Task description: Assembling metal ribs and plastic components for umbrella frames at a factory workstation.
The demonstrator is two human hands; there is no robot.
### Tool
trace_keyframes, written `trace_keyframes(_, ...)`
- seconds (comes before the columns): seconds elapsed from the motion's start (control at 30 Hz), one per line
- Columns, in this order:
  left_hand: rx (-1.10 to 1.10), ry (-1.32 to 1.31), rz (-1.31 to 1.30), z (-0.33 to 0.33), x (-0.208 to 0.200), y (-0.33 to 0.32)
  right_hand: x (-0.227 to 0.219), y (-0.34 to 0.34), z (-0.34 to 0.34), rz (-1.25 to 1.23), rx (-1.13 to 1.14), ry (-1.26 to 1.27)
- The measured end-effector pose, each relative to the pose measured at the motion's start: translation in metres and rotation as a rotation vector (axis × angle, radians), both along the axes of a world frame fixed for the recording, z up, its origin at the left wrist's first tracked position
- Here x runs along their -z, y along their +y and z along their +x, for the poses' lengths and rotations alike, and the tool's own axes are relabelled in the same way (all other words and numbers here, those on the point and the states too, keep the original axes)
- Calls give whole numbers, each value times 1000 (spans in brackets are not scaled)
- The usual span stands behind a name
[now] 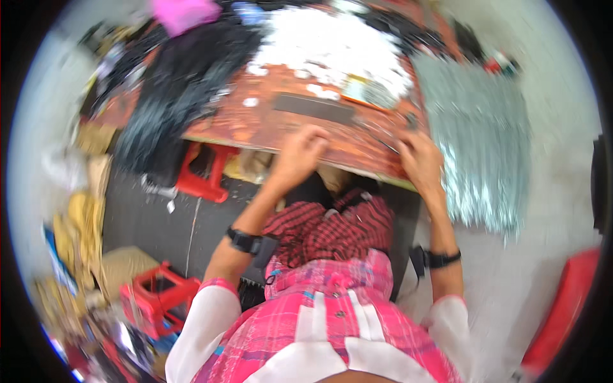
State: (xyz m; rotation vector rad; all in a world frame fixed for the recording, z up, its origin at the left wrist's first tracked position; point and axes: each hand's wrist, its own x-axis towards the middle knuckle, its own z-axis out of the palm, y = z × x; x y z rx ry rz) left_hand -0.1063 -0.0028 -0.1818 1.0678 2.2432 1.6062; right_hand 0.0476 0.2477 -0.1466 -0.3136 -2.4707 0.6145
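My left hand (302,154) is just over the front edge of the reddish-brown table (242,127), its fingers curled together; blur hides whatever may be in them. To its right, my right hand (421,163) is closed at the table's front right corner. A thin dark stick-like tool (385,145) runs from its fingertips toward the tabletop; its exact kind is too smeared to tell. Beyond my hands lies a flat dark grey bar (313,108). Behind the bar spreads a large pile of small white pieces (332,45), with a few loose white discs nearer me.
Clear plastic strips (479,140) hang over the table's right side, and black strips (172,89) over its left. An orange-edged flat packet (370,93) lies by the white pile. Red stools (159,297) stand at the left, one partly under the table (204,172). Something red (562,313) stands lower right.
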Motion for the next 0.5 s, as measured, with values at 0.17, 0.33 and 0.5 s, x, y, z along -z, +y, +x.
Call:
trace_keyframes(0.17,-127,339,56,15,16,1,23,13,8,178,71,50)
trace_keyframes(0.33,-41,376,-71,14,26,-25,16,34,25,-94,140,28)
trace_keyframes(0.5,101,421,8,5,23,-22,4,76,49,-668,245,36)
